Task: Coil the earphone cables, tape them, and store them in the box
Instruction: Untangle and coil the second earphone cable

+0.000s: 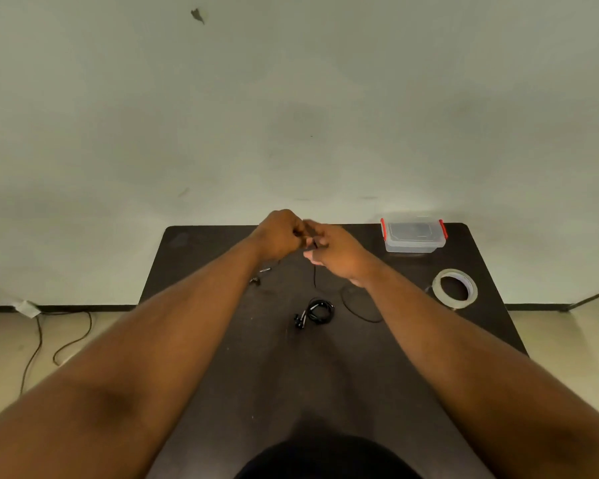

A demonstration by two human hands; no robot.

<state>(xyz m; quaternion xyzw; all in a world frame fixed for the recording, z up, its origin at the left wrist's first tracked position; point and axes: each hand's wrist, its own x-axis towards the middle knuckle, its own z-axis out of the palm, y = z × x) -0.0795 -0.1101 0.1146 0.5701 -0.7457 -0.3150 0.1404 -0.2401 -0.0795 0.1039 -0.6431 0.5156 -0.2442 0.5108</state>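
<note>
Two bare hands meet above the far half of the dark surface (222, 375), close to its back edge, which runs along a pale wall (291, 98). The left hand (279, 235) is clenched, its fingers (296, 233) curled in and seemingly pinching a black earphone cable (314, 274); the right hand (332, 252) has its fingers (313, 242) curled round the same cable just beside the left, so the two hands nearly touch. From between them the loose cable hangs down to the surface and sweeps in an arc under the right forearm.

One coiled earphone bundle (320, 311) lies near the middle of the surface, nearer the person than the hands and apart from them, with its earbuds at its left side. Two small earphone ends (259, 275) rest on the surface under the left wrist. One roll of tape (455, 288) lies flat near the right edge. One clear box (414, 236) with red clips, its lid on, stands in the far right corner, touching neither tape nor hands.

Bare surface spreads toward the person between the forearms, and the far left corner has open room too. Left of the surface, one cord (66, 344) trails over the beige floor (7, 340) from a plug at the dark skirting; more floor shows on the right
</note>
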